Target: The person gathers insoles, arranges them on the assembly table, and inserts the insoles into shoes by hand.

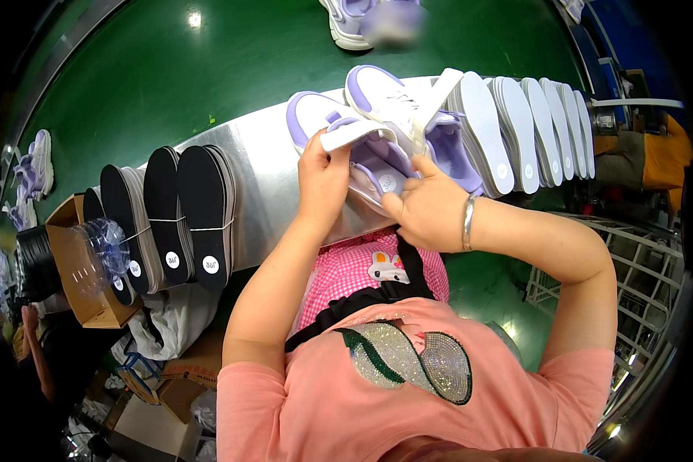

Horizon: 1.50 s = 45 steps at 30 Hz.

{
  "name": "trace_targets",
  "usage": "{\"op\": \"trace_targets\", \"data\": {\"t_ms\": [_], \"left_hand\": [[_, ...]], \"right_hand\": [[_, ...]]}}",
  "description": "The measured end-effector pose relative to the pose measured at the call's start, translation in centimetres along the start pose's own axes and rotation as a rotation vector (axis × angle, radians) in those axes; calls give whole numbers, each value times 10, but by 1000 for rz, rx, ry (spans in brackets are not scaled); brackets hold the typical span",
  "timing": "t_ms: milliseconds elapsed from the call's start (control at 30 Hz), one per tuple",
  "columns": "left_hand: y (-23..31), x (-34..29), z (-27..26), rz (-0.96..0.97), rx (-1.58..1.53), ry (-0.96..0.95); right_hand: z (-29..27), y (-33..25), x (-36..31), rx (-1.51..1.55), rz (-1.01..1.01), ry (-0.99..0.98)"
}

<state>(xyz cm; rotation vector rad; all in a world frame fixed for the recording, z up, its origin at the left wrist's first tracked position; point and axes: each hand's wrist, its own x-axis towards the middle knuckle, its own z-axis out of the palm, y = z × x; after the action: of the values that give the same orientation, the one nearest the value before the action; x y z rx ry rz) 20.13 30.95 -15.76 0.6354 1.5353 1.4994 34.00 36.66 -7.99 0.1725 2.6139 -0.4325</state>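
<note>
A pair of white and lilac sneakers lies on a metal ledge in front of me, toes pointing away. My left hand [323,179] pinches the white strap [356,134] of the left sneaker [308,114] and holds it up over the opening. Inside that shoe, a pale insole with a round mark [388,182] shows at the heel. Curled at the right edge of its heel opening is my right hand [433,206], a silver bangle on its wrist; its fingertips are partly hidden. The right sneaker [377,86] sits against the first, with its own white strap [437,98] standing up.
Stacks of white insoles [485,135] stand to the right, tied stacks of black insoles [208,208] to the left. Beyond is a green surface [262,54] with another sneaker [348,27] at the top. A cardboard box [92,300] and a wire rack [639,269] flank me.
</note>
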Motion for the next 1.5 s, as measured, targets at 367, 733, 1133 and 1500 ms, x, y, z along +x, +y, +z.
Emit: {"op": "trace_targets", "data": {"t_ms": [367,733,1133,1500], "left_hand": [[8,17,-5,-268,-153,-43],[6,25,-10,-259,-120,-82],[35,39,-51,414,625,53],[54,-64,-3,72,57,-476]], "right_hand": [[3,6,10,142,124,107],[-8,44,59,-301,29,815],[-21,33,-24,1371,225,830],[15,-21,-20,653,101,1062]]}}
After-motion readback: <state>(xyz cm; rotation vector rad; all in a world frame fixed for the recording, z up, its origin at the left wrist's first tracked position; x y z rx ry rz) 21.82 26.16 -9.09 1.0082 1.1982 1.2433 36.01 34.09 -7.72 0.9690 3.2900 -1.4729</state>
